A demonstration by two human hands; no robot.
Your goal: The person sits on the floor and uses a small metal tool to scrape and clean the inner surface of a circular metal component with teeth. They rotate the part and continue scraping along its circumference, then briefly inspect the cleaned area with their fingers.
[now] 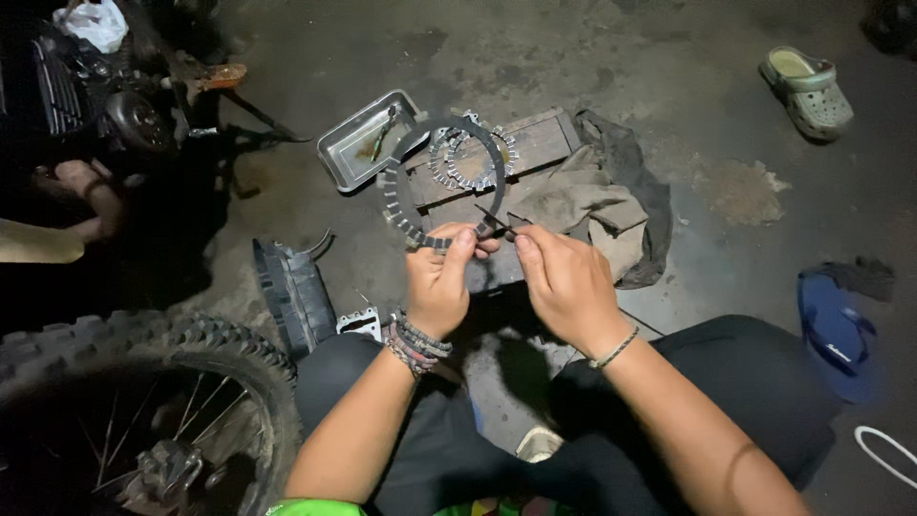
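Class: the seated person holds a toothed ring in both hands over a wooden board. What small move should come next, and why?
Probably lowering the ring onto the wooden board: the left hand and right hand pinch its lower edge just above the board, where similar toothed rings already lie.

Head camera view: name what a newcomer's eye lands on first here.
First, the toothed ring held up at the centre, pinched at its lower edge by the left hand and the right hand. Behind it, more toothed rings lie on a wooden board, beside a metal tray. A knobby tyre fills the lower left corner.
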